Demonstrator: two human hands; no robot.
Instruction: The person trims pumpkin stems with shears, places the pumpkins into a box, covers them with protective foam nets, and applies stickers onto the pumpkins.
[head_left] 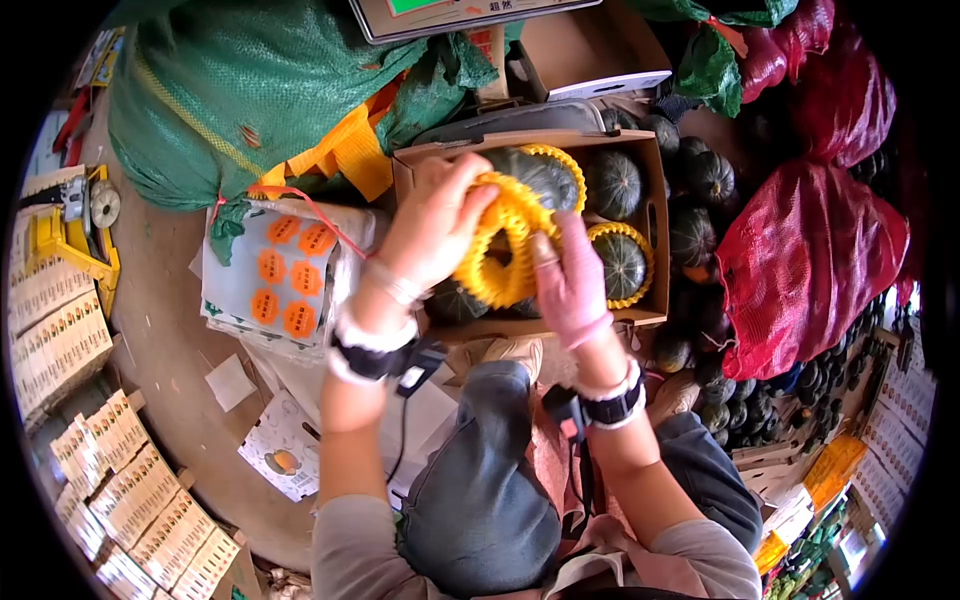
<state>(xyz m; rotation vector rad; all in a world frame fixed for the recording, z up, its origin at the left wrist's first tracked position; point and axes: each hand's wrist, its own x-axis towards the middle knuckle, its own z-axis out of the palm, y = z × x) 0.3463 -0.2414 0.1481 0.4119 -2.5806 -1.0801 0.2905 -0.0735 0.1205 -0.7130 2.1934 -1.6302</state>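
Observation:
Above a cardboard box [657,270], my two hands hold a yellow foam net [497,235] stretched into a ring. My left hand [437,215] grips its upper left side, thumb and fingers pressed together. At its right side, my right hand [577,280], in a pinkish covering, has the thumb against the foam. Behind the net lies a dark green squash [545,178] with yellow foam around its edge. To the right in the box are a bare squash [613,186] and a squash ringed in yellow foam [618,266]. Another squash [457,302] shows partly below my left hand.
A green sack [215,90] stands at the upper left, above a stack with orange stickers [290,265]. A scale [450,12] and an open carton [595,45] are beyond the box. Red net sacks [800,265] and loose squashes [712,178] lie right.

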